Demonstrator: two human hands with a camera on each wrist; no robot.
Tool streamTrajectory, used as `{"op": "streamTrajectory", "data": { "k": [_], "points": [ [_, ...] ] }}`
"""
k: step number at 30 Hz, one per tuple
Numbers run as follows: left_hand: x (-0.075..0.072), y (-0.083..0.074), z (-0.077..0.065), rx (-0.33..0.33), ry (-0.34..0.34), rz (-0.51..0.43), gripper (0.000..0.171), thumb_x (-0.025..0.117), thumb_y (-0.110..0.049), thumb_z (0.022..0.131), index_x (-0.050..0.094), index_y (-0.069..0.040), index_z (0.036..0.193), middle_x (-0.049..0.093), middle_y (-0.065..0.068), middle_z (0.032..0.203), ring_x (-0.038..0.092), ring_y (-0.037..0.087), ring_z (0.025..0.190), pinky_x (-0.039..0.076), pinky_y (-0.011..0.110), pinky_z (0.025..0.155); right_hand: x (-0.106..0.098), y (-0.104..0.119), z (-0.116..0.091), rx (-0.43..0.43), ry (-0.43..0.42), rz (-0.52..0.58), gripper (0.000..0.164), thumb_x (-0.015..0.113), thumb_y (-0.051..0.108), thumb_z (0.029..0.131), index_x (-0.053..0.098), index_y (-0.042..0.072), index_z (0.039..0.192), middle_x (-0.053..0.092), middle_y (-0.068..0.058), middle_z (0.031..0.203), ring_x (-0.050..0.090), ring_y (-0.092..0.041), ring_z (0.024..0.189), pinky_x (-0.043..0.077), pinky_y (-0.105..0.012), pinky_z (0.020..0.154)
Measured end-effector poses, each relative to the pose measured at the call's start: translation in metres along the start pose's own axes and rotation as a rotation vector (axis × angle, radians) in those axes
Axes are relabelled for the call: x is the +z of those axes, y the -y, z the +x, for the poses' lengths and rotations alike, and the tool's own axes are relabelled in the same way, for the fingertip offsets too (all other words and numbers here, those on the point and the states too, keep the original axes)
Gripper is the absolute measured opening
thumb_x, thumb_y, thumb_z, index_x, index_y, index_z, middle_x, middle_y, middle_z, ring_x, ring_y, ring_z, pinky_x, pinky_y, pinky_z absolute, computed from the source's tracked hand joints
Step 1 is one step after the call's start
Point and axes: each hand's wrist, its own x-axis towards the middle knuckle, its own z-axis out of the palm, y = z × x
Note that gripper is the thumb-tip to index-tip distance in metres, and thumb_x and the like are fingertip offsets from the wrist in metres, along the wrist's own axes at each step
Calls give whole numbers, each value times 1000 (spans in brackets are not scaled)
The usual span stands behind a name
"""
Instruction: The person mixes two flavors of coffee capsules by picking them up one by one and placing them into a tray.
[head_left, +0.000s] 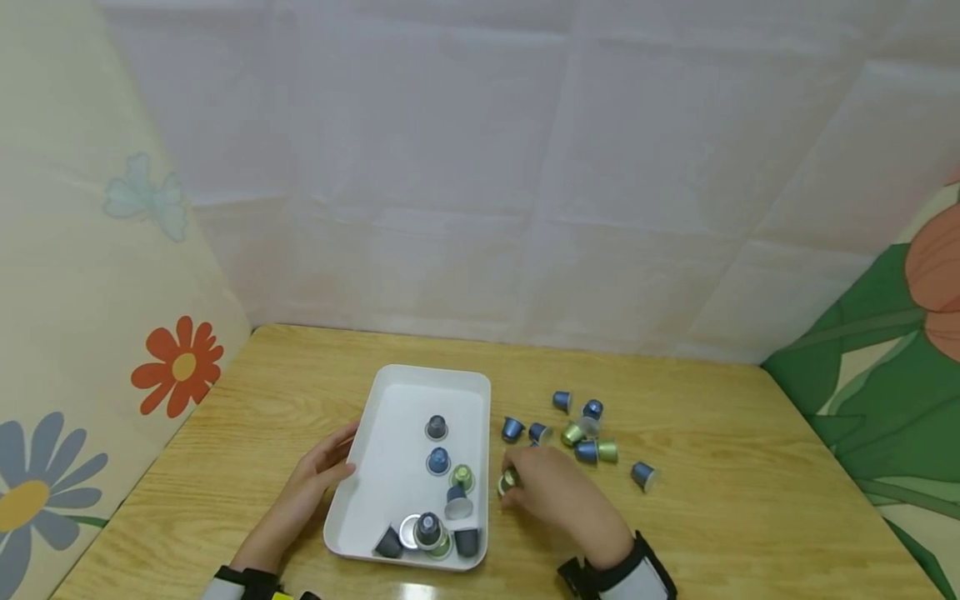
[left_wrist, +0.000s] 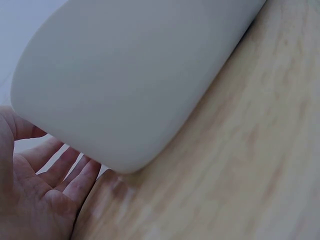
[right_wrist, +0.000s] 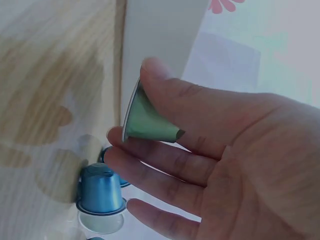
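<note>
A white tray [head_left: 397, 442] lies on the wooden table. Grey, blue and green coffee capsules stand or lie inside it, such as a blue capsule [head_left: 438, 461] and a dark capsule [head_left: 467, 542]. My left hand [head_left: 318, 471] rests at the tray's left side, fingers relaxed along the wall; the left wrist view shows its fingers [left_wrist: 65, 172] at the tray's rim. To the right of the tray, my right hand [head_left: 551, 487] pinches a green coffee capsule [right_wrist: 150, 120] between thumb and fingers. A blue capsule [right_wrist: 101, 187] sits just past those fingers.
Several blue and green capsules lie loose on the table beyond the right hand, among them a green capsule [head_left: 607, 452]. Farther right lies a lone blue capsule [head_left: 642, 476]. White cloth [head_left: 480, 183] hangs behind the table [head_left: 712, 467], with patterned cloths at both sides.
</note>
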Motion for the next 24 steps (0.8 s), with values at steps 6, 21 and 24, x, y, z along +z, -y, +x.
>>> {"op": "streamTrajectory", "data": {
  "k": [6,21,24],
  "points": [
    [0,-1,1,-9,-3,4,61,56,-7,97,32,4,151,34,24,154,32,38,139,39,17,94,-8,2,4,23,-13,20,22,84,17,77,67,13,91,63,4,83,58,-14,76,50,-36,69],
    [3,0,0,-7,-27,22,59,57,-7,96,35,3,150,40,23,151,39,31,135,41,19,94,-18,0,17,88,-93,1,30,76,23,88,67,6,111,64,-3,97,62,-20,90,52,-41,80],
    [2,-1,-1,0,-20,24,59,57,-8,97,35,3,150,39,24,151,38,32,136,40,19,94,-19,0,20,71,-126,-5,31,76,23,87,67,5,112,66,-5,101,64,-23,94,52,-42,83]
  ]
}}
